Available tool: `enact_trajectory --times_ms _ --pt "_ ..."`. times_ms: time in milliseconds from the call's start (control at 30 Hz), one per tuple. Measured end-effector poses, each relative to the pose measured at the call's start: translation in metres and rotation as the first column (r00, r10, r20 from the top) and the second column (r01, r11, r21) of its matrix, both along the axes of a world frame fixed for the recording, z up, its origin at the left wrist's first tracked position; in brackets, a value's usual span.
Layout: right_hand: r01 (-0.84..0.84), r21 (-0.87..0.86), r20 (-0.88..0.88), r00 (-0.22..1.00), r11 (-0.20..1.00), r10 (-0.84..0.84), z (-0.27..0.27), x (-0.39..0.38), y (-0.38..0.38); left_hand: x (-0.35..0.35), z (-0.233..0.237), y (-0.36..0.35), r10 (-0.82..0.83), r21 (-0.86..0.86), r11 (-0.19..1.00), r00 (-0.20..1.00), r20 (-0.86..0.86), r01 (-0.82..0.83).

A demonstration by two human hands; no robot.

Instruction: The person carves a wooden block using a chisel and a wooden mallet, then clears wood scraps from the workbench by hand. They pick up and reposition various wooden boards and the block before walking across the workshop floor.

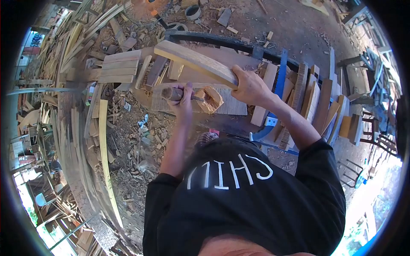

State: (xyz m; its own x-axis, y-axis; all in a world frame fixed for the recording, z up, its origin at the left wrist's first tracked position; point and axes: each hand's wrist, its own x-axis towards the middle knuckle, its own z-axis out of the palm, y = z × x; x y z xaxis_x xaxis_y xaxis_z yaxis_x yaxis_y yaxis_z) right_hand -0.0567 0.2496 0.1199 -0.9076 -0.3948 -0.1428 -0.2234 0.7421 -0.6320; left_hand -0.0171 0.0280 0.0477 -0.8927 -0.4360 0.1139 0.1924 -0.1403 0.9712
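Left hand (184, 99) grip closed on chisel (171, 93) at carved block (210, 100), right hand (252, 87) clamping curved plank (194, 62) end

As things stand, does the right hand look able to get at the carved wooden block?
Probably not yet: the right hand grips the end of a curved plank. The carved block lies close beside it with nothing between, but the left hand holds a tool against it.

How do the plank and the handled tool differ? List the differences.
The plank is long, flat and pale; the tool is short, round and darker. The right hand holds the plank by its end, lifted; the left hand holds the tool low, pointed at a carved block. Both look wooden.
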Motion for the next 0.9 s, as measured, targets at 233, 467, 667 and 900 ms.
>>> enact_trajectory --times_ms 233,467,667,900 --pt "-0.049 -0.116 -0.115 0.993 0.992 0.036 0.035 0.001 -0.005 -0.005 -0.016 0.009 -0.011 -0.023 1.0 1.0 -0.014 0.01" --pt "-0.221 -0.271 -0.236 0.959 0.937 0.158 0.087 0.014 -0.006 -0.007 -0.027 0.025 0.125 0.025 0.992 0.99 -0.063 -0.123" --pt "-0.106 0.132 -0.131 0.984 0.986 0.123 0.06 -0.003 0.015 -0.001 -0.016 0.032 0.097 -0.29 0.951 0.994 -0.057 -0.11" --pt "-0.206 0.121 0.002 0.978 0.971 0.208 0.029 -0.004 0.007 -0.009 -0.033 0.022 0.045 -0.056 0.997 0.992 -0.118 -0.052"
